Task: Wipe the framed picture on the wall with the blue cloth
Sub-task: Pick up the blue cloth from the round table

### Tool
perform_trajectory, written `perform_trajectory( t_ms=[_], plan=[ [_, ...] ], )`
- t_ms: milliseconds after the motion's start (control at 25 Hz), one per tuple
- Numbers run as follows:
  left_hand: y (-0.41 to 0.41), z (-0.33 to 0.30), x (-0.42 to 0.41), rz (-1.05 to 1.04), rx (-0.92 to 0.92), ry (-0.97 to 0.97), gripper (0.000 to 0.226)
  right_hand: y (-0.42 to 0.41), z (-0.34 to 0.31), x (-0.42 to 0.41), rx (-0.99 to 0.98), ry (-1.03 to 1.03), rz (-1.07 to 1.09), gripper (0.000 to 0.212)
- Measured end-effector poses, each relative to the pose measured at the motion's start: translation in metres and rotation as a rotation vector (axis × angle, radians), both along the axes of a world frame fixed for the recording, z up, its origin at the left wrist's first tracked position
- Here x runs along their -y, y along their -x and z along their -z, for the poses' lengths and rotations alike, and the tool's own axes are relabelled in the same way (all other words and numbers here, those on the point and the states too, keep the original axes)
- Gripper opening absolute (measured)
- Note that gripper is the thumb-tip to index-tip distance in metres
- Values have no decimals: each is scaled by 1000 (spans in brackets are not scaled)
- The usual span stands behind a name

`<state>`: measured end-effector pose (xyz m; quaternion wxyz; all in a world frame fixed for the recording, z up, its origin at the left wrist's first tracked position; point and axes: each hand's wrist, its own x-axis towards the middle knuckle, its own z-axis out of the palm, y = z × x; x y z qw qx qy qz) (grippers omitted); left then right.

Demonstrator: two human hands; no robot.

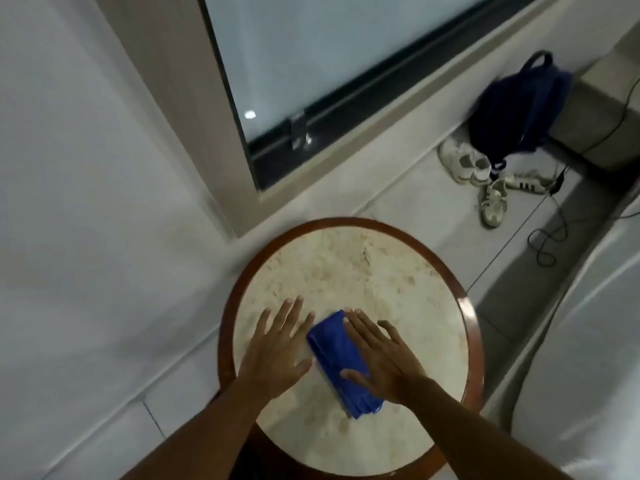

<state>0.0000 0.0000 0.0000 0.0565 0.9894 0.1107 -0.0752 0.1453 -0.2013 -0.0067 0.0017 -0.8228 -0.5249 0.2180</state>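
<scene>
A folded blue cloth (334,355) lies flat on a round table (349,271) with a pale stone top and a dark wooden rim. My right hand (384,358) rests flat on the cloth's right side, fingers spread, thumb across its lower part. My left hand (277,348) lies flat on the tabletop just left of the cloth, fingers apart, its fingertips touching the cloth's upper left edge. Neither hand grips the cloth. No framed picture is in view; a large dark-framed glass panel (311,57) fills the upper wall.
A white wall (86,202) runs along the left. On the floor at right sit a dark blue backpack (519,109), several white sneakers (481,178) and a black cable (550,233). A white fabric surface (588,358) borders the table's right side.
</scene>
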Motion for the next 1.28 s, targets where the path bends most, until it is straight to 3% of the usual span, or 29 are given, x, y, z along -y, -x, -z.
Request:
perform_trajectory(
  t_ms=[120,280,480,640,720,920,1080,1280],
  plan=[
    [-18,80,11,53,-75,2,80,17,75,-3,62,-30,42,89],
    [-15,128,21,53,-26,2,76,36,121,-1,119,-157,115,80],
    [-16,120,13,79,27,-51,78,35,116,-13,116,-385,214,52],
    [-13,112,13,108,22,-113,80,42,110,-12,124,-470,252,44],
    [-8,95,10,95,19,-136,80,47,95,-16,109,-497,237,50],
    [-8,-8,-7,26,88,-167,74,57,-4,-41,105,-572,240,62],
    [5,-155,-30,-24,214,-222,68,63,-136,-66,133,-742,202,75],
    [44,-354,-70,-110,427,-403,58,77,-315,-128,168,-1065,92,48]
  ],
)
